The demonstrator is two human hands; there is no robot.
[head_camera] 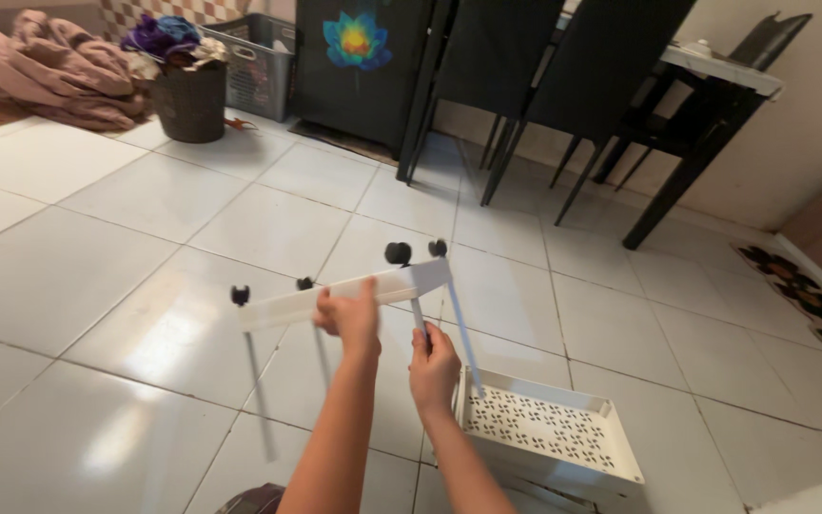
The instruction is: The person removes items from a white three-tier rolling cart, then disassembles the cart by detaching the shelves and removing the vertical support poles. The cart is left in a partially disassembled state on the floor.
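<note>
Shelf point(344, 297) with wheels up, held mid-scene over floor point(145, 209). Tray point(549, 433) near right; baskets point(192, 95) far left; chairs point(563, 67) and table point(715, 71) far right.

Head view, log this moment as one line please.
left hand: grips white wheeled shelf | right hand: grips shelf pole | perforated white tray: on tiled floor

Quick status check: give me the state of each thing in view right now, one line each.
White wheeled shelf tier: upside down, held in the air, castors up, poles hanging down.
Left hand: gripping the tier's edge.
Right hand: closed around one pole.
White perforated tray: flat on the floor tiles, empty.
Dark laundry basket: upright, heaped with clothes.
Black chairs: upright by the table.
</note>
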